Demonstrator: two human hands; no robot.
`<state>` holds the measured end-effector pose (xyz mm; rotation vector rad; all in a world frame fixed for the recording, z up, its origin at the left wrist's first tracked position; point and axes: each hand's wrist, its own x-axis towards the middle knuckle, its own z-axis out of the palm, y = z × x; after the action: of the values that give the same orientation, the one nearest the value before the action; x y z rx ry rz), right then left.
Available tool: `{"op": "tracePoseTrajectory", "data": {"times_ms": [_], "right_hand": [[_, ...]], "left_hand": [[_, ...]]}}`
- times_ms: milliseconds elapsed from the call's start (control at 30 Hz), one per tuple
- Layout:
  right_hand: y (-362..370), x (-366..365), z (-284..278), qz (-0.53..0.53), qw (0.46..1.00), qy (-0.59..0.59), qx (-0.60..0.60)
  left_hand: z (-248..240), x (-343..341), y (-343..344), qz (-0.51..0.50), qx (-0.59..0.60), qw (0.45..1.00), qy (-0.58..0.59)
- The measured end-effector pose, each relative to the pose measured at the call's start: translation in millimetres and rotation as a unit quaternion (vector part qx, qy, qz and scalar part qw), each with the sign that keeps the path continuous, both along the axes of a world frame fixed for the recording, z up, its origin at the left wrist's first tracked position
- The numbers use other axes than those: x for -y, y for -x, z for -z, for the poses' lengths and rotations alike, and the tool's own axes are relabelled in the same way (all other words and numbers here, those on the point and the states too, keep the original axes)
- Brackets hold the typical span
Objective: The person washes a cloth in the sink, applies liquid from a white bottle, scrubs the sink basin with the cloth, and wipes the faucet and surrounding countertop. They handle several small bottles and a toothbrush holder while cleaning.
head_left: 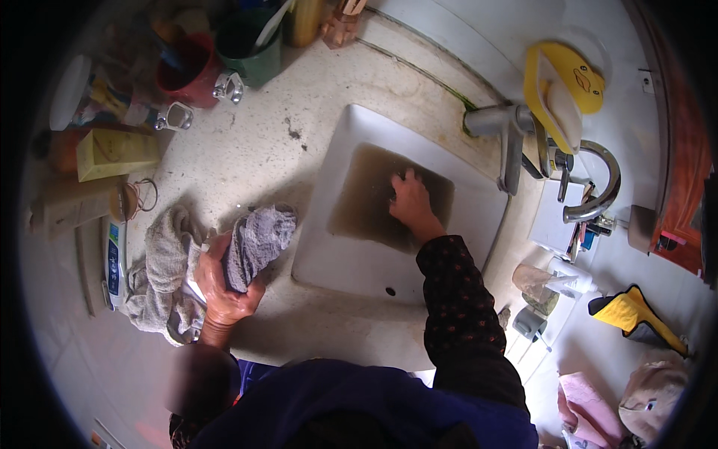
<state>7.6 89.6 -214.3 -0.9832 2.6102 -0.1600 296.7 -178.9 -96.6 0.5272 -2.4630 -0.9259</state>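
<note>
On the counter left of the sink, my left hand (226,283) is closed round a bunched, wet-looking grey cloth (259,238). A lighter beige-grey cloth (168,251) lies crumpled against that hand on its left side. The white rectangular sink (318,254) holds murky brown water (363,198). Over this water is my right hand (413,203), its fingers bent and slightly apart at the surface. Nothing shows between those fingers, though the fingertips are partly hidden by the water.
A grey faucet (499,122) stands at the sink's back right, beside a yellow duck soap holder (557,97). Red (187,71) and green (250,49) cups, a yellow box (117,153) and a toothpaste tube (113,262) line the left. Bottles (572,275) stand at right.
</note>
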Motion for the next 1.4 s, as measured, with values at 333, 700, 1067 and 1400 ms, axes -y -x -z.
{"op": "tracePoseTrajectory", "data": {"times_ms": [333, 700, 1067, 1400], "right_hand": [[1.8, -1.6, 10.6, -0.006, 0.999, 0.012, -0.042], [-2.0, 3.4, 15.2, 0.030, 0.986, 0.162, -0.027], [-25.4, -4.2, -104.3, 0.239, 0.604, 0.531, 0.544], [-44.6, -37.1, -147.3, 0.273, 0.613, 0.567, 0.478]], "left_hand": [[-2.6, 0.3, 2.3, -0.007, -0.002, 1.000, -0.010], [-2.3, 0.5, 2.8, -0.003, -0.015, 1.000, -0.009], [4.9, -0.5, -1.9, 0.005, -0.010, 0.999, -0.041], [9.1, 3.3, 5.7, 0.013, -0.036, 0.999, -0.037]]}}
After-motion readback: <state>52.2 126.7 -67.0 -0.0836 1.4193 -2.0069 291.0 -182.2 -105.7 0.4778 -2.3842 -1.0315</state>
